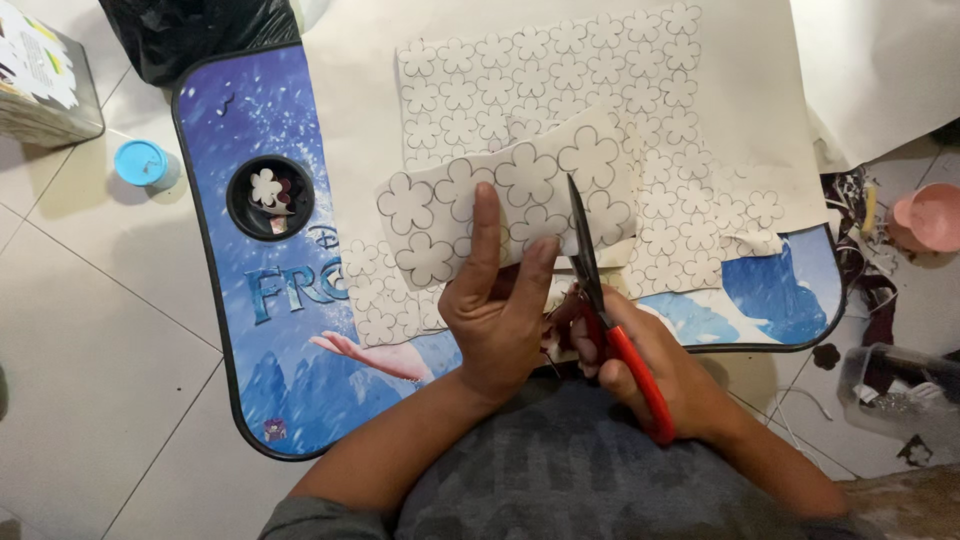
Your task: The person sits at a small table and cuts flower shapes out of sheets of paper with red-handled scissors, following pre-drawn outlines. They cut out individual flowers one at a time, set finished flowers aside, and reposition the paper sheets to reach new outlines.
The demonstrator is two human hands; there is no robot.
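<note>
Around the blue lap surface with its round cup hole: blue-lidded jar on tiled floor, black bag above, pink bowl far right, printed box top left.

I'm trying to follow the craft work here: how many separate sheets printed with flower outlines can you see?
2: a small strip held by the left hand while the right hand works scissors, and a large sheet flat on the tray table. More may lie underneath.

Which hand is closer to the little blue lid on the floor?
The left hand. It holds the flower paper strip over the lap tray, on the same side as the blue lid. The right hand, gripping the red scissors, is farther away.
</note>
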